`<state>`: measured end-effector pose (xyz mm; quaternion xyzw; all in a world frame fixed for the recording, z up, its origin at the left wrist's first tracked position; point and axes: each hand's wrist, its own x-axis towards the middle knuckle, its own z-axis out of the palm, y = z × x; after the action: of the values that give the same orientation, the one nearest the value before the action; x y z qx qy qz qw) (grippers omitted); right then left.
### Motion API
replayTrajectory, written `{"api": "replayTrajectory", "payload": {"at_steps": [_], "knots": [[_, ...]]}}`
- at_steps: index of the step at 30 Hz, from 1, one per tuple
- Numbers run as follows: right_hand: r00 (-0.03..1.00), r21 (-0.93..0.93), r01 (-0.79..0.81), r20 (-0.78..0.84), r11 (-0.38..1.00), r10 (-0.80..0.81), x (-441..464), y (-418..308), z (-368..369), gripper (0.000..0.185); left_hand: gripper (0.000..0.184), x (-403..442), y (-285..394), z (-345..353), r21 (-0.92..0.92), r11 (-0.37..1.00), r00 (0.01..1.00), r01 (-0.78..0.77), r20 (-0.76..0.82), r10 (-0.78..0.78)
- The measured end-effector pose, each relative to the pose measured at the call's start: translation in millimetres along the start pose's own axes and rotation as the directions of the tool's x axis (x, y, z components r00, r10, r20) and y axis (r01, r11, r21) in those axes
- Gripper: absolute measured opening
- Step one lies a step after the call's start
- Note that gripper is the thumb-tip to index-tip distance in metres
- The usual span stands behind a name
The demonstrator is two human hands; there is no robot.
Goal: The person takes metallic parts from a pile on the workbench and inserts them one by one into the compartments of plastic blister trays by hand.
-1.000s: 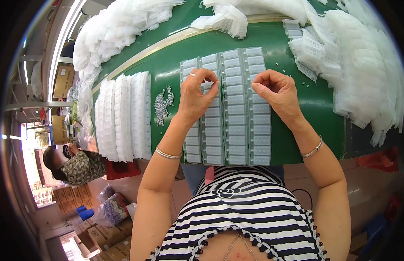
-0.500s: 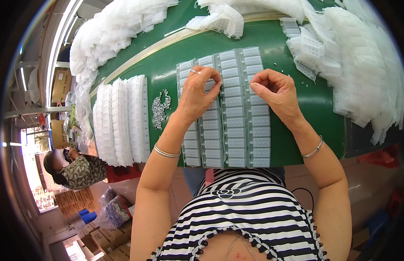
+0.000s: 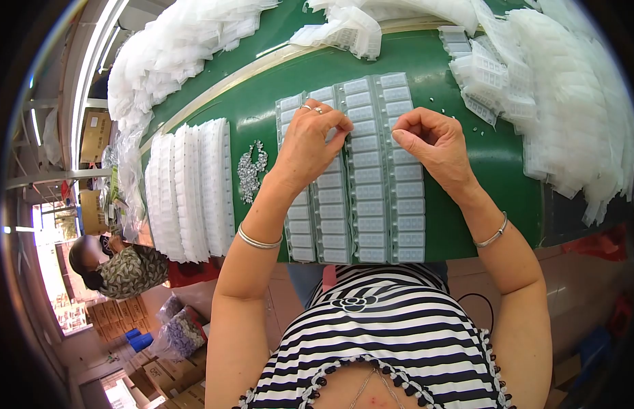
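Note:
Several translucent plastic strips divided into small compartments (image 3: 368, 174) lie side by side in front of me on the green tabletop (image 3: 494, 204). My left hand (image 3: 313, 140) is over the upper part of the strips, its thumb and forefinger pinched near the edge of a middle strip. Whatever sits between those fingertips is too small to make out. Over the rightmost strip is my right hand (image 3: 433, 142), thumb against curled fingers; its contents cannot be seen either. Left of the strips lies a small heap of tiny clear pieces (image 3: 249, 174).
Stacked white strips (image 3: 189, 191) stand at the left. Large piles of translucent strips lie at the far left (image 3: 167, 61) and right (image 3: 569, 102). A few tiny pieces (image 3: 475, 128) are scattered right of my right hand. Another person (image 3: 126, 266) sits at the left, near cardboard boxes (image 3: 119, 312).
My left hand has shifted slightly, its fingertips moving a little right and its wrist a little left. My right hand stays almost where it was.

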<state>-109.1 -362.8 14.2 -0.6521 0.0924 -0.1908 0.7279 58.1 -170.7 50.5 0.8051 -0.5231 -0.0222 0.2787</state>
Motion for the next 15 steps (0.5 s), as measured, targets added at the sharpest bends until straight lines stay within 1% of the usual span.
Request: {"api": "replayTrajectory", "payload": {"at_steps": [2,8,12,13,15], "knots": [[1.0,0.003,-0.001,0.003,1.0,0.001,0,0,0,0.004,0.014,3,2,-3,0.056,0.998,0.999,-0.005,0.043,0.003],[1.0,0.016,-0.007,0.012,1.0,0.007,1,-3,1,0.004,0.016,3,7,-5,0.062,0.998,0.998,0.014,0.066,-0.018],[1.0,0.0,-0.007,0.012,1.0,0.007,1,-2,0,0.003,0.021,-7,5,-3,-0.149,0.978,0.989,0.145,0.023,-0.143],[1.0,0.0,-0.007,0.011,1.0,0.007,1,-2,-1,0.003,0.021,-8,5,-2,-0.15,0.978,0.99,0.144,0.024,-0.142],[1.0,-0.009,-0.011,0.013,1.0,0.011,1,-1,-1,0.003,0.024,-12,7,-1,-0.177,0.974,0.988,0.141,-0.028,-0.149]]}}
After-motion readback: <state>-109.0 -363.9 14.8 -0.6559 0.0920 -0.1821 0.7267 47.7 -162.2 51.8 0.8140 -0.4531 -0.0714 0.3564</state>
